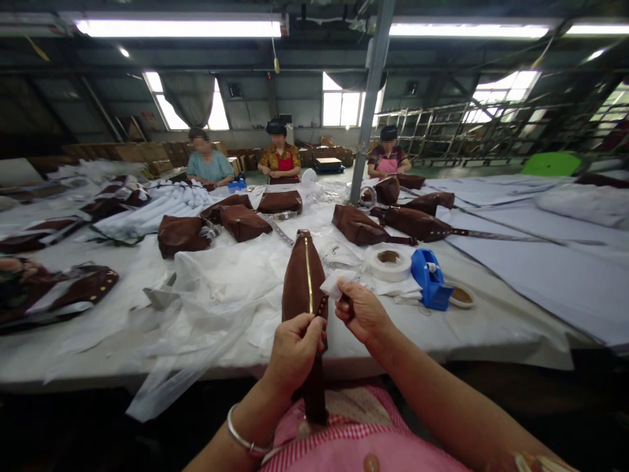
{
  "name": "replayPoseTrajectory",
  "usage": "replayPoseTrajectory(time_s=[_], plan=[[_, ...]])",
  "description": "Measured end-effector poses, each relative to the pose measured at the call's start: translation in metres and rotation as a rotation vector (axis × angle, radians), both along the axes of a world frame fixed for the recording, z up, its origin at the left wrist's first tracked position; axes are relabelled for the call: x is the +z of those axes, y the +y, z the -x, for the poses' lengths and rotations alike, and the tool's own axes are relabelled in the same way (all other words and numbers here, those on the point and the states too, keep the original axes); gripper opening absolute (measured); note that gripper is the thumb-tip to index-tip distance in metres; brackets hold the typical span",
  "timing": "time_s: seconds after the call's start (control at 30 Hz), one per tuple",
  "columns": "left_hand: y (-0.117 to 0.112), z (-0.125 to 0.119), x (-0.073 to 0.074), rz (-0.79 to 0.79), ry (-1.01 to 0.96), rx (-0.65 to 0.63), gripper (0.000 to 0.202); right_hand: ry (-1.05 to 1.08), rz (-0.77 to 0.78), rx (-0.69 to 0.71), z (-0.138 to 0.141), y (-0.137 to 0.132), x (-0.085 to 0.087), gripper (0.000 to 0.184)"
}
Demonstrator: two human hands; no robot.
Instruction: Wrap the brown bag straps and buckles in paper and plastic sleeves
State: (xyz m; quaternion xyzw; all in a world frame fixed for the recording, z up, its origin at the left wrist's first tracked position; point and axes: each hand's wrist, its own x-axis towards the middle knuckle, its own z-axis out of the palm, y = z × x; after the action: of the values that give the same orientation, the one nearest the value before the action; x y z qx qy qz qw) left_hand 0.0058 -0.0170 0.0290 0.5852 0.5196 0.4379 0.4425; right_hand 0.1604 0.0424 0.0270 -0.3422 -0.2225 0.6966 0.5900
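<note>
While your left hand point(295, 351) pinched the brown bag point(301, 278) by its zip end, upright between both hands, your right hand point(361, 311) gripped a white paper scrap point(334, 283) beside it; holding the bag steady probably served best.

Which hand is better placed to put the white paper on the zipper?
Probably the right hand: it pinches the white paper beside the zipper, while the left hand grips the brown bag.

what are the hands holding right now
Left hand: closed, gripping the bag at its near end.
Right hand: closed, pinching a white paper.
</note>
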Motion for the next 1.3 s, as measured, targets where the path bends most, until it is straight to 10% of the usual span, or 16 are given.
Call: replayPoseTrajectory(time_s=[0.33, 1.3], plan=[[0.0, -0.003, 0.0, -0.017, 0.037, 0.03, 0.032, -0.045, -0.033, -0.012, 0.006, -0.006, 0.0, 0.053], [-0.008, -0.007, -0.02, -0.723, 0.589, 0.198, 0.025, -0.024, -0.089, -0.052, -0.002, -0.007, -0.03, 0.044]])
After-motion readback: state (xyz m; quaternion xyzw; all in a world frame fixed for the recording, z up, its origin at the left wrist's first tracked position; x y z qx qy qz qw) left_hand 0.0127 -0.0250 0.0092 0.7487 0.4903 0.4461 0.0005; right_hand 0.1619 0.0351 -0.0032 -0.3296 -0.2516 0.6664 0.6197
